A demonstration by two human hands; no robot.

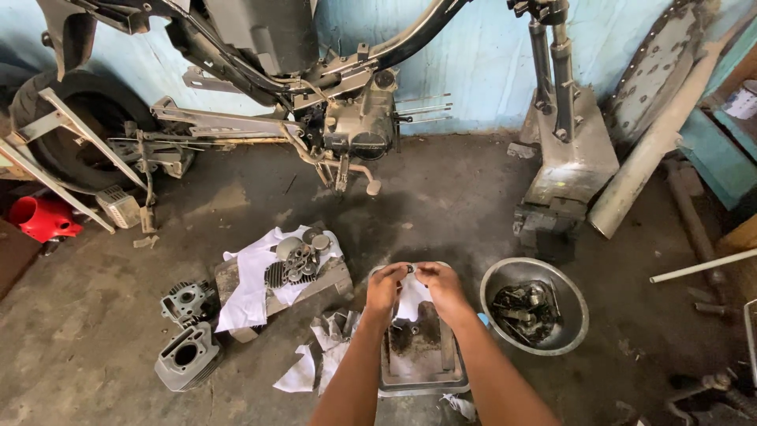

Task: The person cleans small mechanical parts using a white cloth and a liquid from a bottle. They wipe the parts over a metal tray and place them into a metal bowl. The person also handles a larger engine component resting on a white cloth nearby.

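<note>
From the head camera, the square metal tray (422, 371) sits on the concrete floor and serves as the anchor here: both hands meet just above its far edge, the left hand (385, 288) and the right hand (441, 285) with fingers curled, pinching between them a small dark ring-shaped part (409, 270) over a white rag (412, 298) that hangs down toward the tray. The tray holds dark oily residue and a pale patch (what else lies in it is hidden by the forearms). Right of the tray, just apart from it, stands a round steel bowl (572, 335) with a heap of dark greasy metal parts (524, 309) inside. Left of the tray, crumpled white rags (315, 359) lie touching its near-left corner; farther left a block draped in white cloth (256, 288) carries a cylinder head and small grey pieces, and two finned engine cylinders (188, 355) rest on the floor well apart from the tray. Beyond the tray, a broad patch of bare floor (441, 197) lies between it and the stripped motorcycle frame (347, 118) against the blue wall. A long grey pipe (654, 150) leans far right.
</note>
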